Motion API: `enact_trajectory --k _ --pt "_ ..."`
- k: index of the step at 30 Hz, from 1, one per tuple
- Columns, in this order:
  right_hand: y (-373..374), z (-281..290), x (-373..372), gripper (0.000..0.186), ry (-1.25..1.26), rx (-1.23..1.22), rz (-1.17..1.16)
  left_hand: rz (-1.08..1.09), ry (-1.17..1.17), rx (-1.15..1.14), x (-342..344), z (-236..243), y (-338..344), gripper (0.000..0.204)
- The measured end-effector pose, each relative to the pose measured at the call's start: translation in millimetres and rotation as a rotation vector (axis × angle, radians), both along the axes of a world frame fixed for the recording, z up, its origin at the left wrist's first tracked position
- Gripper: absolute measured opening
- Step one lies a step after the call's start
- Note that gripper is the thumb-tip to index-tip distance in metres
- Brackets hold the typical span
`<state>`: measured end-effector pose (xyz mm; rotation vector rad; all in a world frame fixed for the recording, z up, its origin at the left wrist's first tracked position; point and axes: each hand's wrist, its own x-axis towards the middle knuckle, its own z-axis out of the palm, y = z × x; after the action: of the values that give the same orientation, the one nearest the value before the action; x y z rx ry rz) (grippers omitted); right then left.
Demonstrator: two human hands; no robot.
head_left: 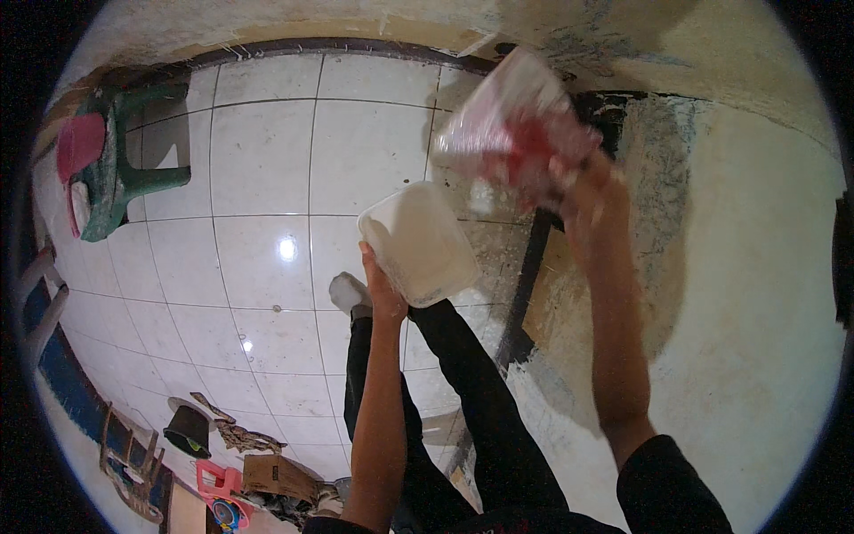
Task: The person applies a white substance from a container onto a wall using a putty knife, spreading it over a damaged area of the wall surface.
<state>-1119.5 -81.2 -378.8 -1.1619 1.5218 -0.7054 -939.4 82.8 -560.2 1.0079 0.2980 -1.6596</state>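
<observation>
My left hand [384, 292] grips a pale, translucent plastic container [425, 245] by its left side, its open top facing up. The container's inside looks whitish, and I cannot make out any contents. Up and to the right of it, my right hand [592, 200] is closed on a clear plastic bag [511, 120] with red and pinkish areas. Motion blurs both the bag and the fingers. The bag is raised close to the wall corner, apart from the container.
A green plastic stool [116, 169] with a pink item [80, 147] on it stands at the left. Toward the lower left are a dark bucket [188, 430], a patterned cloth [240, 436], a cardboard box [278, 478] and a wooden chair [133, 454]. A stained wall [747, 267] runs along my right.
</observation>
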Motion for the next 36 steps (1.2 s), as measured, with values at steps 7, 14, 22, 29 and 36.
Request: enact_trajectory --k 7,14,22,29,36 --pt "78.9 -5.5 19.9 0.013 0.433 -0.060 0.120 -0.029 -0.080 -0.040 -14.8 14.6 -26.0 0.069" --pt "87.9 -33.3 32.2 0.007 0.580 -0.318 0.040 -0.093 -0.064 -0.096 -29.6 35.0 -35.9 0.074" --pt "89.7 -22.9 20.4 0.010 0.532 -0.326 -0.037 -0.198 -0.127 -0.109 -48.5 85.2 -51.9 0.076" --pt "81.3 -30.8 -31.4 0.012 0.416 -0.087 -0.169 -0.403 -0.335 -0.176 -74.3 99.3 -76.0 0.076" --pt "76.8 -37.8 -67.5 0.017 0.279 -0.001 -0.385 -0.456 -0.398 -0.154 -95.9 106.8 -94.5 0.074"
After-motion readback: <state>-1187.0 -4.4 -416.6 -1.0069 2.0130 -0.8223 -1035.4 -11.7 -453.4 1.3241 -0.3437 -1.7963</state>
